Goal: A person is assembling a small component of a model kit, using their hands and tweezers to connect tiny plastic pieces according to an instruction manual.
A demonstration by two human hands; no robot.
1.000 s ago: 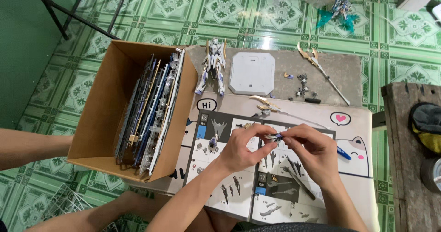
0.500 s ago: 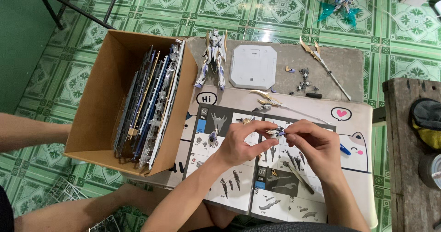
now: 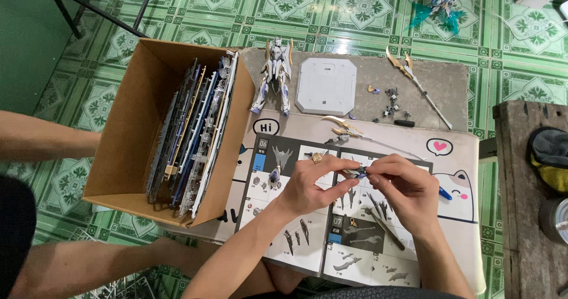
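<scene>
My left hand (image 3: 313, 183) and my right hand (image 3: 405, 186) meet over an open instruction booklet (image 3: 307, 240), both pinching a small grey model part (image 3: 360, 170) between fingertips. A ring sits on a left finger. A white and purple model robot figure (image 3: 276, 74) lies on the grey board (image 3: 449, 86) beyond, beside a white octagonal base plate (image 3: 326, 86). A long gold-and-white weapon piece (image 3: 355, 130) lies just past the booklet.
A cardboard box (image 3: 127, 127) holding several plastic part frames stands at the left. Small loose parts (image 3: 391, 101) and a gold-tipped staff (image 3: 417, 83) lie on the board. A dark wooden bench (image 3: 520, 216) is at the right. Green patterned floor tiles surround everything.
Both hands stay together on the small part over the booklet, shifting only slightly. The view has moved a little.
</scene>
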